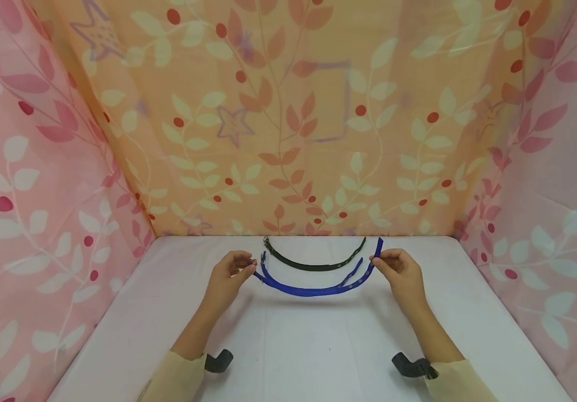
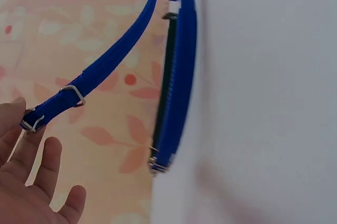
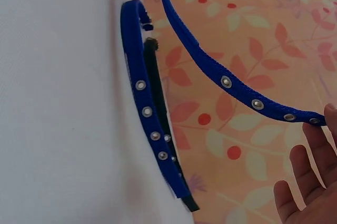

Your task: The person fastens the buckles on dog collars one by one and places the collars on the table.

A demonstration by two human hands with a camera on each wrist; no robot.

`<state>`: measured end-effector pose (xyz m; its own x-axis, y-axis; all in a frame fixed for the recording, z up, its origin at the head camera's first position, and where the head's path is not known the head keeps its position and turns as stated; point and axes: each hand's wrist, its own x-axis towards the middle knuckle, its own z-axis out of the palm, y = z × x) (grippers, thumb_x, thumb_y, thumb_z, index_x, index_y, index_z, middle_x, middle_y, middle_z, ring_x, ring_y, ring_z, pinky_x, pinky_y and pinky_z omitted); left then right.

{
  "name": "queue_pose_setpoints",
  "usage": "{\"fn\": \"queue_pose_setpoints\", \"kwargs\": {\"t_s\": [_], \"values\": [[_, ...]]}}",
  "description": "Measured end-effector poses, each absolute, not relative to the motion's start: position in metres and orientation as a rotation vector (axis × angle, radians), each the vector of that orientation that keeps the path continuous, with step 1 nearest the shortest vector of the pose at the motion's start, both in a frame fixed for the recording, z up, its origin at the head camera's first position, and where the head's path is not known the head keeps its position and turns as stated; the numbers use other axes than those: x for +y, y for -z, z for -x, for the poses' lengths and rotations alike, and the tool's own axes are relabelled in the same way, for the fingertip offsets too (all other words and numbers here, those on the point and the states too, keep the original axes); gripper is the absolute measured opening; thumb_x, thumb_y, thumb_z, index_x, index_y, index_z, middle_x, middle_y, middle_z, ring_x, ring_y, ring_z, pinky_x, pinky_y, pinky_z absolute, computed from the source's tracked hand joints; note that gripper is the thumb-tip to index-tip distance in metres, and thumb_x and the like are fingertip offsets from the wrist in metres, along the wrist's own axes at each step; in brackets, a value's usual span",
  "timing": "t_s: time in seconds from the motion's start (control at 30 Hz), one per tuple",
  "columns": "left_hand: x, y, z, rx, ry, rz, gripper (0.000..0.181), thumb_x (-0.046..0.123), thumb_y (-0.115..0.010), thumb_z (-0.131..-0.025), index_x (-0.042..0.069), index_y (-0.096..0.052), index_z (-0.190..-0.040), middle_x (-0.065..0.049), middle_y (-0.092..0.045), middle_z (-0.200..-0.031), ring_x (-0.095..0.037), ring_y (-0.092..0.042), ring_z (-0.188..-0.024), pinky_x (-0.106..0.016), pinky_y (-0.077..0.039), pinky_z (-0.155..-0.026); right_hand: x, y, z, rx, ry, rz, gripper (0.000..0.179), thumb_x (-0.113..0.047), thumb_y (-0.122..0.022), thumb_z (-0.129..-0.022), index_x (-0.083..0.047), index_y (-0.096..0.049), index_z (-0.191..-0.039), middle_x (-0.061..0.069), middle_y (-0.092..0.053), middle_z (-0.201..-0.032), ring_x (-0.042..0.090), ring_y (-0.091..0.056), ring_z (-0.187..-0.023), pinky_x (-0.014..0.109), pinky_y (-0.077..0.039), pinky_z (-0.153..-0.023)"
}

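A blue pet collar (image 1: 368,270) sags in a curve between my two hands, raised over the white table. My left hand (image 1: 225,283) pinches its buckle end; the metal buckle (image 2: 32,123) and a D-ring (image 2: 80,97) show in the left wrist view. Between thumb and fingers, my right hand (image 1: 405,282) pinches the other end, beside a row of metal eyelets (image 3: 257,104). A second blue collar (image 3: 134,50) lies curved on the table and partly overlaps the held one in the head view. Just behind it lies a dark green collar (image 1: 313,267).
The white table (image 1: 298,352) ends at an orange leaf-patterned curtain (image 1: 278,139). Pink patterned curtains (image 1: 32,223) enclose both sides. A dark bent piece (image 1: 219,362) juts from the left wrist, and another dark piece (image 1: 411,366) from the right.
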<state>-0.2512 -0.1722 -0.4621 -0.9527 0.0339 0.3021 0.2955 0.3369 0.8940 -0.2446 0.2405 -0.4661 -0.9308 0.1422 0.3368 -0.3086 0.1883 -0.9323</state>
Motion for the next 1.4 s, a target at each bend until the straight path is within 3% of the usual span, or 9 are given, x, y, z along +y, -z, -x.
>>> {"fn": "queue_pose_setpoints", "kwargs": {"t_s": [0.2,0.47,0.57,0.73,0.9,1.13,1.4], "values": [[-0.168,0.438,0.231,-2.344,1.580,0.389,0.024,0.023,-0.076,-0.094,0.019,-0.070,-0.118,0.004,-0.075,-0.108,-0.015,-0.068,-0.106,-0.052,-0.049,-0.104,0.233,0.443,0.226,-2.109,-1.655,-0.301,0.024,-0.013,-0.077,-0.093,0.000,-0.065,-0.109,0.009,-0.076,-0.105,0.008,-0.067,-0.102,0.014,-0.053,-0.091],[-0.152,0.421,0.203,-2.298,1.518,0.467,0.022,0.022,-0.078,-0.093,0.022,-0.072,-0.114,0.010,-0.074,-0.107,-0.009,-0.065,-0.106,-0.039,-0.052,-0.099,0.220,0.420,0.204,-2.117,-1.513,-0.471,0.016,-0.006,-0.077,-0.091,-0.010,-0.071,-0.105,0.000,-0.072,-0.103,0.009,-0.063,-0.108,0.014,-0.042,-0.106],[-0.141,0.414,0.190,-2.272,1.520,0.484,0.025,0.024,-0.079,-0.091,0.026,-0.072,-0.115,0.013,-0.074,-0.108,-0.008,-0.065,-0.108,-0.037,-0.051,-0.100,0.212,0.412,0.199,-2.114,-1.426,-0.578,0.021,-0.002,-0.079,-0.088,-0.015,-0.074,-0.104,-0.001,-0.071,-0.103,0.009,-0.063,-0.108,0.015,-0.042,-0.107],[-0.120,0.401,0.171,-2.232,1.505,0.538,0.030,0.023,-0.081,-0.089,0.030,-0.073,-0.116,0.017,-0.072,-0.108,-0.007,-0.064,-0.107,-0.033,-0.051,-0.100,0.202,0.399,0.195,-2.037,-1.240,-0.790,0.038,0.011,-0.083,-0.077,-0.017,-0.077,-0.101,0.000,-0.072,-0.100,0.012,-0.063,-0.104,0.015,-0.049,-0.096],[-0.104,0.392,0.153,-2.179,1.473,0.596,0.032,0.018,-0.081,-0.089,0.029,-0.074,-0.118,0.018,-0.071,-0.108,-0.007,-0.064,-0.105,-0.031,-0.053,-0.096,0.193,0.392,0.192,-1.928,-1.159,-0.963,0.043,0.015,-0.085,-0.067,-0.013,-0.077,-0.099,0.004,-0.072,-0.098,0.017,-0.062,-0.101,0.015,-0.048,-0.094],[-0.093,0.382,0.130,-2.138,1.343,0.649,0.031,0.018,-0.079,-0.090,0.026,-0.074,-0.119,0.019,-0.071,-0.110,-0.006,-0.064,-0.105,-0.025,-0.055,-0.092,0.181,0.383,0.179,-1.816,-1.113,-1.191,0.012,-0.011,-0.082,-0.087,-0.008,-0.075,-0.097,0.005,-0.072,-0.094,0.021,-0.062,-0.101,0.022,-0.046,-0.101],[-0.093,0.380,0.126,-2.143,1.424,0.663,0.029,0.019,-0.080,-0.090,0.027,-0.074,-0.117,0.017,-0.070,-0.108,-0.007,-0.065,-0.101,-0.024,-0.056,-0.087,0.173,0.381,0.170,-1.793,-1.089,-1.257,0.011,-0.018,-0.079,-0.092,-0.010,-0.075,-0.098,0.002,-0.072,-0.093,0.025,-0.061,-0.100,0.027,-0.043,-0.105]]}}
